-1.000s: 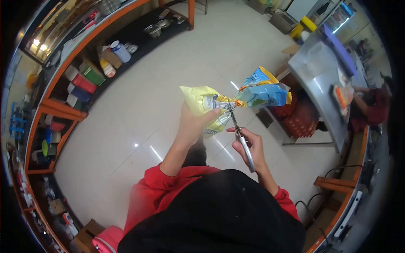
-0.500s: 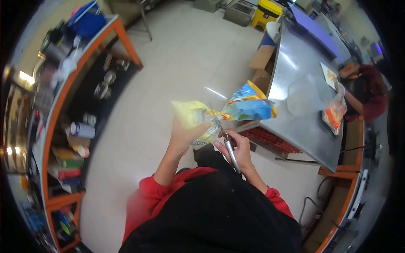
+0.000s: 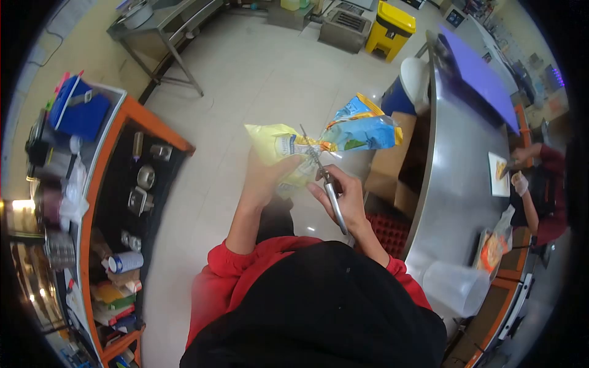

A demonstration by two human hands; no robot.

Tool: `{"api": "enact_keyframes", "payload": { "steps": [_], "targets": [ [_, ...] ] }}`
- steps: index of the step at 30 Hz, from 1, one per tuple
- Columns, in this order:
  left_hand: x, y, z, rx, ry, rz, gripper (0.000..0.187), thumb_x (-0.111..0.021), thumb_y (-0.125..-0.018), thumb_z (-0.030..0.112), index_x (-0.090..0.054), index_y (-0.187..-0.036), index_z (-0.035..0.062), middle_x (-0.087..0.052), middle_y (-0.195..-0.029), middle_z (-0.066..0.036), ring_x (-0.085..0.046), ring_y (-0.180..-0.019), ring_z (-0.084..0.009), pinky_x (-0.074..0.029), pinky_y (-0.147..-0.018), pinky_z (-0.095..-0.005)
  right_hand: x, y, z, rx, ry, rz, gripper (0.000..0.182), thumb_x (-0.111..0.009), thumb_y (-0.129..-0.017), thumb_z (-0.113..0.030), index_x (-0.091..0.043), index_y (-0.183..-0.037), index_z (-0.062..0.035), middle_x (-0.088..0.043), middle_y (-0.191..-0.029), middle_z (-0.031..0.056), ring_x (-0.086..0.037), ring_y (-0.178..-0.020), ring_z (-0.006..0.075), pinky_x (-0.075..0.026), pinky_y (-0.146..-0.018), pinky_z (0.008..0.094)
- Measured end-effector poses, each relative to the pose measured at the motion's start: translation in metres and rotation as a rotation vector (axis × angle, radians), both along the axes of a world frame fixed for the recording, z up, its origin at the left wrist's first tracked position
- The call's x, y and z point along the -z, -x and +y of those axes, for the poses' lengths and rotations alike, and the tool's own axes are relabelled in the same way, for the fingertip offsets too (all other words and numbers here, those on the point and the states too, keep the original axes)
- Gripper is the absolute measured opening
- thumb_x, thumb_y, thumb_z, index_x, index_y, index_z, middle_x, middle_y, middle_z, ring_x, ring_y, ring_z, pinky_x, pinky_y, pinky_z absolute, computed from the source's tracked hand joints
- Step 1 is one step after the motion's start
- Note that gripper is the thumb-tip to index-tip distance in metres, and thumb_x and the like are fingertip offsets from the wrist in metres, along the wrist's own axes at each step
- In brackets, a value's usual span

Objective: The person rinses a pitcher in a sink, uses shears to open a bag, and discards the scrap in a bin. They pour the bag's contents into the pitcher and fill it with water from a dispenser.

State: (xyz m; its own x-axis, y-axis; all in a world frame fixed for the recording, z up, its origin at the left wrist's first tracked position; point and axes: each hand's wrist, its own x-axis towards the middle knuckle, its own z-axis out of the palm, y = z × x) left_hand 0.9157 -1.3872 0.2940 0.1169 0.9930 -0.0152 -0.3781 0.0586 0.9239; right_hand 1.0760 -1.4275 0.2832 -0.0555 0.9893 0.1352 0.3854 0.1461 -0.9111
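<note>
Our left hand clutches the bag by its yellow end; our right hand grips what look like scissors at the twist.

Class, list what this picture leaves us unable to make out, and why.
All head view:
- Left hand's far fingers: hidden by the yellow bag.
- Bag's small print: too small, blurred.
- Food on the white board: too small to identify.
- Orange-framed shelf's near end: cut off by the bottom edge.
</note>
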Motion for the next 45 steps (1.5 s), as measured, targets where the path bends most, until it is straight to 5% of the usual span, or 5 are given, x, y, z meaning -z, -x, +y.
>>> {"api": "enact_keyframes", "payload": {
  "steps": [13,25,33,38,45],
  "targets": [
    [-0.019,-0.143,0.384,0.470,0.010,-0.021,0.037,-0.064,-0.069,0.003,-0.049,-0.103,-0.0002,-0.056,-0.090,-0.007,-0.057,-0.080,-0.0134,-0.048,-0.068,-0.0264,-0.008,-0.119,0.319,0.350,0.080,0.113,0.018,-0.066,-0.071,-0.013,-0.056,-0.080,-0.0019,-0.043,-0.049,0.0006,-0.036,-0.045,0.0051,-0.030,-0.043,0.0220],
    [-0.023,-0.291,0.683,0.433,0.062,-0.074,0.039,-0.065,-0.069,0.004,-0.048,-0.104,0.0000,-0.056,-0.092,-0.008,-0.058,-0.082,-0.0155,-0.048,-0.072,-0.0276,-0.057,-0.269,0.621,0.363,0.115,-0.142,0.038,-0.071,-0.066,-0.031,-0.055,-0.088,-0.0034,-0.048,-0.056,0.0052,-0.045,-0.048,0.0161,-0.037,-0.046,0.0291],
    [0.014,-0.416,0.934,0.469,0.066,-0.083,0.037,-0.064,-0.069,0.002,-0.049,-0.103,-0.0009,-0.057,-0.091,-0.008,-0.058,-0.080,-0.0141,-0.048,-0.070,-0.0268,-0.006,-0.386,0.867,0.396,0.037,-0.135,0.018,-0.063,-0.072,-0.016,-0.052,-0.074,-0.0018,-0.040,-0.046,0.0049,-0.036,-0.041,0.0098,-0.031,-0.042,0.0259],
    [-0.016,-0.485,1.079,0.567,0.020,-0.097,0.038,-0.067,-0.068,0.005,-0.051,-0.102,-0.0006,-0.059,-0.090,-0.008,-0.059,-0.080,-0.0149,-0.048,-0.072,-0.0270,-0.035,-0.447,0.998,0.458,0.073,-0.214,0.023,-0.062,-0.069,-0.016,-0.049,-0.084,-0.0043,-0.046,-0.054,0.0095,-0.043,-0.045,0.0210,-0.036,-0.047,0.0319],
    [0.004,-0.589,1.185,0.641,0.130,-0.021,0.039,-0.067,-0.068,0.004,-0.050,-0.103,0.0004,-0.058,-0.092,-0.008,-0.058,-0.081,-0.0147,-0.048,-0.071,-0.0272,-0.013,-0.546,1.100,0.516,0.133,-0.168,0.025,-0.063,-0.068,-0.017,-0.050,-0.085,-0.0052,-0.048,-0.056,0.0102,-0.046,-0.048,0.0238,-0.037,-0.048,0.0341]
  ]
}}
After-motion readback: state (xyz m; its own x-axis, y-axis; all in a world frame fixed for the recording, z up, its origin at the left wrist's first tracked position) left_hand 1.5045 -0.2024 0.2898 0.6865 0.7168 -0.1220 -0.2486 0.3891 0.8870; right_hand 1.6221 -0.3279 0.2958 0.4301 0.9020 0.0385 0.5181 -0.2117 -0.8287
